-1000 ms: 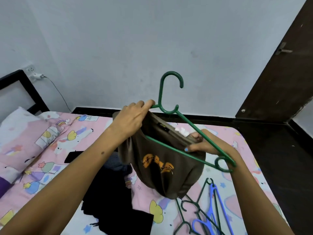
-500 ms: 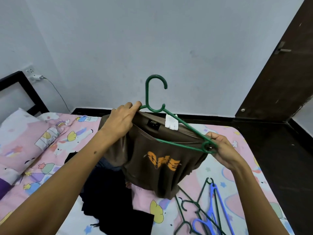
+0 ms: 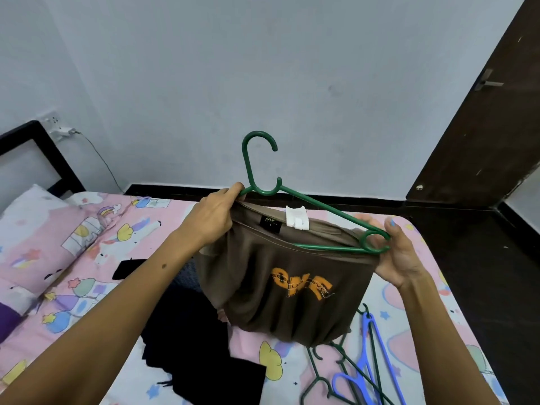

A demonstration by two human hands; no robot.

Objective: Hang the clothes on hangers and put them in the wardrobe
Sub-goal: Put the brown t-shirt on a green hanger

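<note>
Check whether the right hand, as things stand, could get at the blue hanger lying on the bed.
Probably not yet: the right hand holds the green hanger and brown T-shirt. The blue hanger lies uncovered below it, so once freed the way looks open.

You see a pillow (image 3: 38, 229) at the bed's (image 3: 163, 211) left edge, a charger (image 3: 65, 131) plugged into the wall, and a dark door (image 3: 482, 118).

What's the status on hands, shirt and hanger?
Left hand grips brown shirt collar at green hanger neck. Right hand holds hanger end loop. Hanger partly inside collar. Nothing in the way.
</note>
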